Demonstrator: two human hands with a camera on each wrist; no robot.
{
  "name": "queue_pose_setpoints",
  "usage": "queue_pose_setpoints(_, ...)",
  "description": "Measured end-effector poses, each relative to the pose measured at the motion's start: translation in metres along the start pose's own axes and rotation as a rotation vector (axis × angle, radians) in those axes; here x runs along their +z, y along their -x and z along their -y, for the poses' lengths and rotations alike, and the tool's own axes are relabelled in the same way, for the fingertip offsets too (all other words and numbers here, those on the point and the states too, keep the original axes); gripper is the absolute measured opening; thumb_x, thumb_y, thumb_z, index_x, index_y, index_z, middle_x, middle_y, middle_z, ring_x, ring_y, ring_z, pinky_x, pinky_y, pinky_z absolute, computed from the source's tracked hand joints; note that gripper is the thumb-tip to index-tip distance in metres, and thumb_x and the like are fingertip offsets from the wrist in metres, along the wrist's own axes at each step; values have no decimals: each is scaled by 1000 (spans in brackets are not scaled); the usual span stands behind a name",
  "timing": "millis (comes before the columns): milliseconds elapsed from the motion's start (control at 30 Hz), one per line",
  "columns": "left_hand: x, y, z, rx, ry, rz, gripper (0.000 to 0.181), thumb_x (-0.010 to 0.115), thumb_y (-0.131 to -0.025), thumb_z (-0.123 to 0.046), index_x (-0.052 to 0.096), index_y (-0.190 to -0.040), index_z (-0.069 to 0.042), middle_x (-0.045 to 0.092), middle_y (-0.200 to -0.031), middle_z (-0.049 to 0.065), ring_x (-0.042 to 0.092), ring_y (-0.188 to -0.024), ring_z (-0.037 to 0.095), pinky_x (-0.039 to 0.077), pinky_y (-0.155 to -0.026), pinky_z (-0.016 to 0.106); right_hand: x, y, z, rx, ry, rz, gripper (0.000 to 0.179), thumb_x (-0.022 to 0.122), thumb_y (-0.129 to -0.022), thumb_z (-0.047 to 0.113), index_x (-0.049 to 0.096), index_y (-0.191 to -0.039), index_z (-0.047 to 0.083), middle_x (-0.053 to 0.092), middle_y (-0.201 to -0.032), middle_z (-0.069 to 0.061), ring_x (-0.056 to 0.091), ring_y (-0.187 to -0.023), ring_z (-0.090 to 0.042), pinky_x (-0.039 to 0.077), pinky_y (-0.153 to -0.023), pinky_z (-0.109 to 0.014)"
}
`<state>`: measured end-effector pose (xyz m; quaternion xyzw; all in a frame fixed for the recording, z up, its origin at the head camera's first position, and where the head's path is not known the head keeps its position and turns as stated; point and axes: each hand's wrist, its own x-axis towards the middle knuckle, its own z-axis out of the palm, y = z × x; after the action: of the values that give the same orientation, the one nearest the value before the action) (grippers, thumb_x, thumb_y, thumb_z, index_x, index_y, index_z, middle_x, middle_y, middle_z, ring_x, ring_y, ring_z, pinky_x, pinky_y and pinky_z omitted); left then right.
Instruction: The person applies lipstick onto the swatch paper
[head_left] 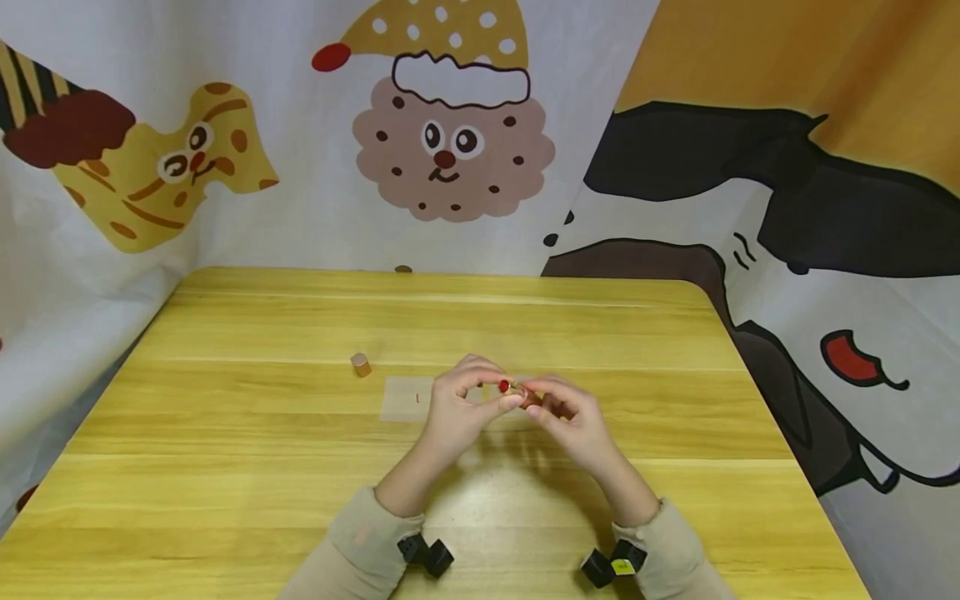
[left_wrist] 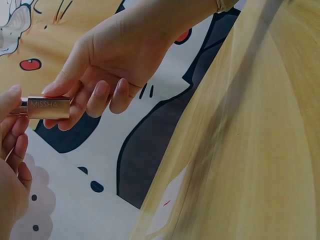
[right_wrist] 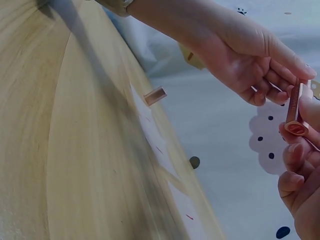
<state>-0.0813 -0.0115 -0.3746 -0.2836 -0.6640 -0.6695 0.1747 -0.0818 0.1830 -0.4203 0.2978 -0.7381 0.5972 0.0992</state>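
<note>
A lipstick with a red end is held between both hands above the table. In the left wrist view its gold base carries the lettering MISSHA. The left hand has its thumb and fingertips at the red end. From the other side, the right hand pinches the base between thumb and fingers. The right wrist view shows the lipstick tilted, partly hidden by fingers. Left of the hands, a gold cap stands on the table. Near the left hand lies white paper bearing a short red stroke.
The wooden table reaches back to a cartoon-printed curtain. In the right wrist view, further paper with a red stroke lies along the table, its head-view counterpart hidden behind the hands. Black wrist cameras are on both sleeves.
</note>
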Motion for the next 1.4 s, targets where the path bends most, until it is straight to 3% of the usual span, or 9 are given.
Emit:
queue_pose_setpoints(333,0,1,-1,5,-9,0,18,80,-67,11,70,-80,5,67,-82,13,57,-82,19,39,-73,27,3,-6,22,-23,3,-18,20,66,-84,-10,65,-104,-7,65,-92,-3,44,-57,-14,36,-47,-24)
queue_pose_setpoints(533,0,1,1,29,-5,-2,20,81,-65,11,69,-80,6,66,-82,15,58,-82,20,43,-77,28,7,-8,32,-21,-2,-59,26,66,-75,-22,61,-96,-9,62,-87,-3,44,-57,-11,38,-47,-22)
queue_pose_setpoints(733,1,1,2,57,-11,-4,21,81,-65,11,69,-80,6,66,-82,15,58,-81,22,44,-77,29,9,-7,29,-24,-2,-88,31,67,-69,-27,59,-92,-8,63,-93,-4,44,-58,-9,38,-47,-21)
queue_pose_setpoints(1033,1,2,1,51,-23,-11,21,82,-64,10,69,-80,6,66,-81,14,58,-80,23,46,-79,31,13,-7,31,-17,40,-134,29,69,-67,-26,59,-87,-6,63,-94,0,42,-57,-9,36,-45,-21)
queue_pose_setpoints(1400,2,2,1,60,-18,-14,21,82,-63,11,69,-80,6,66,-81,15,59,-80,23,48,-81,34,14,-7,30,-58,64,-143,33,71,-65,-26,59,-88,-6,62,-92,-7,42,-54,-12,35,-43,-22)
